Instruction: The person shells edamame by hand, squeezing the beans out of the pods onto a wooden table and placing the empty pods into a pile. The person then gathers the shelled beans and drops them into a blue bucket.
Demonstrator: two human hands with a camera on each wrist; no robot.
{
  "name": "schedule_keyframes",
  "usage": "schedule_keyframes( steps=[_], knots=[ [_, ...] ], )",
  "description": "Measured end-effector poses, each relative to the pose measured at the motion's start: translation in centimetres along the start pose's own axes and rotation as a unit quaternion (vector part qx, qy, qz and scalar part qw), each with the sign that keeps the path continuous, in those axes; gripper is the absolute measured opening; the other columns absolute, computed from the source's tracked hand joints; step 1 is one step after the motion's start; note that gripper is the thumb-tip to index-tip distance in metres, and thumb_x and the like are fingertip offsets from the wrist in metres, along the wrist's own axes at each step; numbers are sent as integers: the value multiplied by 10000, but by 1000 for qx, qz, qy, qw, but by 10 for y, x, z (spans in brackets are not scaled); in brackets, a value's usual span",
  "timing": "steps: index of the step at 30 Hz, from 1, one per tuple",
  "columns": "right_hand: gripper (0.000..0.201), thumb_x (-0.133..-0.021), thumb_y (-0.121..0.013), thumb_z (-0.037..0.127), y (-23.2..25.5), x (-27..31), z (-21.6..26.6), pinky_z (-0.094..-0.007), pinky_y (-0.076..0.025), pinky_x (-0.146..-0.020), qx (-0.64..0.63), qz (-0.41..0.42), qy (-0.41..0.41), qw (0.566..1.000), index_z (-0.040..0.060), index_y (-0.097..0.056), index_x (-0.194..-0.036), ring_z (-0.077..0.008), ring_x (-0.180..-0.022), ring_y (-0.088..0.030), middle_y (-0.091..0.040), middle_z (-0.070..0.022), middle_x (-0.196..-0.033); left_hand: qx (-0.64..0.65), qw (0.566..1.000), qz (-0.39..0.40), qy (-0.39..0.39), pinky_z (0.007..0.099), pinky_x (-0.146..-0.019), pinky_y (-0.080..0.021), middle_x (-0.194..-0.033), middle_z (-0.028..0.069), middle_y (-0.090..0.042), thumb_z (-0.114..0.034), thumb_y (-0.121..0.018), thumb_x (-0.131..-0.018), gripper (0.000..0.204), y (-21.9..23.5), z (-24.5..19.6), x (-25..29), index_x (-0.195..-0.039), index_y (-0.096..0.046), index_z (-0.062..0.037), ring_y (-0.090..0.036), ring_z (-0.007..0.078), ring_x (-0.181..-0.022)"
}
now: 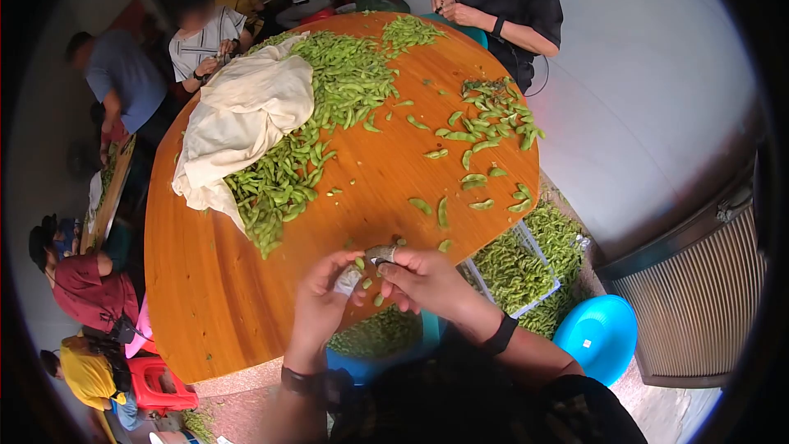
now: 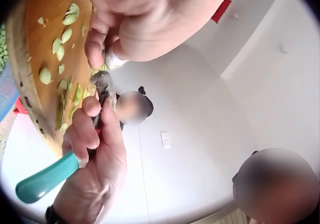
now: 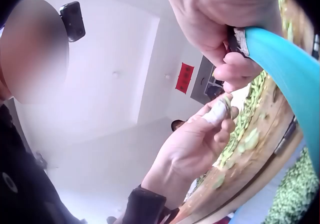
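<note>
Your right hand (image 1: 427, 279) is curled around a knife (image 2: 47, 176) with a teal handle; the left wrist view shows the fingers wrapped on the handle and the dark blade end coming up past the thumb. Your left hand (image 1: 320, 304) meets it at the near edge of the round wooden table (image 1: 214, 296). Its fingertips, one wrapped in white tape (image 3: 217, 113), pinch toward the blade; a green pod (image 1: 359, 263) sits at the tips, but the frames do not show clearly how it is gripped. Both wrists wear dark bands.

Just beyond your hands, a few loose pods and small green bits lie on the wood. Further out and to the right of your right hand is a scatter of single pods (image 1: 485, 127). Ahead and to the left of your left hand runs a long heap of pods (image 1: 316, 115), partly covered by a crumpled cream cloth (image 1: 242, 115).

Below the table edge, under your hands, a basin holds shelled greens (image 1: 378, 333). To the right of your right hand a white crate (image 1: 538, 296) is filled with pods, and a blue plastic bowl (image 1: 596, 337) sits on the floor past it.

Across the table a person in black (image 1: 514, 0) works with both hands; others sit off to your left.
</note>
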State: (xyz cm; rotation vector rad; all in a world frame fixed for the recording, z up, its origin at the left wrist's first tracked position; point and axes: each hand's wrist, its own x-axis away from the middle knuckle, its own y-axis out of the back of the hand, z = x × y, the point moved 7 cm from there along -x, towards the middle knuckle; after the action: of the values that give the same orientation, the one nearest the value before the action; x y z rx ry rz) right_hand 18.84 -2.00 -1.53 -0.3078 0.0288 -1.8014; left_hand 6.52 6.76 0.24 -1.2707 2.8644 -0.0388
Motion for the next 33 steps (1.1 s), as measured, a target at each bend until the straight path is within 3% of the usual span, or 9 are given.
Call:
schedule_keyframes(
  steps=[2,8,16,19,21,26,28,32,33],
  knots=[
    [174,-979,-499,159,-7,-1,-4,-192,-417,-413,-3,27,-9,1000,50,-614,-910,-41,-519,-548,-598,17,-711,3,1000,4,-8,208,-602,-488,-916,40,-652,114,-526,-848,307,0,5,5,-1114,-633,4,-587,78,-687],
    [173,-972,-512,144,-11,10,-2,-193,-404,-397,-15,33,-1,999,42,-620,-884,-39,-493,-534,-595,12,-699,3,1000,-2,-6,203,-598,-482,-910,36,-660,82,-557,-868,294,0,10,12,-1136,-645,-3,-581,67,-684],
    [121,-969,-520,109,-17,13,-16,-201,-346,-382,-80,38,16,996,42,-611,-925,-44,-465,-487,-566,11,-670,103,994,7,47,231,-585,-476,-930,50,-663,35,-586,-882,194,1,18,20,-1050,-665,-17,-585,101,-670],
    [117,-968,-526,109,-17,13,-23,-203,-327,-376,-112,36,4,993,49,-612,-916,-49,-453,-473,-569,4,-666,112,990,10,80,232,-583,-476,-921,43,-656,42,-587,-875,186,2,24,23,-1029,-667,-24,-589,101,-679],
    [106,-965,-536,118,-19,14,-29,-203,-316,-372,-198,73,-61,976,58,-613,-924,-55,-448,-469,-572,-1,-665,133,986,19,97,229,-587,-479,-911,40,-653,38,-590,-872,186,3,24,24,-1030,-665,-25,-592,100,-687],
    [99,-965,-533,121,-18,14,-27,-191,-325,-373,-184,77,-66,978,65,-613,-953,-49,-462,-487,-581,9,-677,139,981,28,132,216,-592,-485,-880,35,-640,18,-617,-868,192,-5,25,26,-1053,-636,-31,-595,95,-688],
    [103,-967,-529,124,-21,18,-22,-186,-333,-377,-154,63,-50,985,65,-613,-962,-46,-469,-495,-584,13,-682,84,995,34,41,214,-583,-492,-866,38,-634,6,-647,-860,211,-7,15,26,-1060,-597,-37,-594,90,-674],
    [115,-972,-520,118,-24,27,-15,-180,-358,-402,-116,33,-39,992,62,-620,-960,-39,-494,-509,-587,20,-696,53,998,-3,15,212,-579,-491,-852,36,-628,26,-657,-852,227,-6,17,27,-1050,-563,-33,-594,79,-682],
    [114,-973,-518,108,-24,28,-15,-183,-365,-415,-100,22,-38,994,57,-618,-957,-39,-500,-508,-584,18,-698,-65,997,-15,-46,220,-606,-501,-864,42,-633,42,-651,-846,232,-3,15,28,-1046,-556,-26,-605,84,-708]
  ],
)
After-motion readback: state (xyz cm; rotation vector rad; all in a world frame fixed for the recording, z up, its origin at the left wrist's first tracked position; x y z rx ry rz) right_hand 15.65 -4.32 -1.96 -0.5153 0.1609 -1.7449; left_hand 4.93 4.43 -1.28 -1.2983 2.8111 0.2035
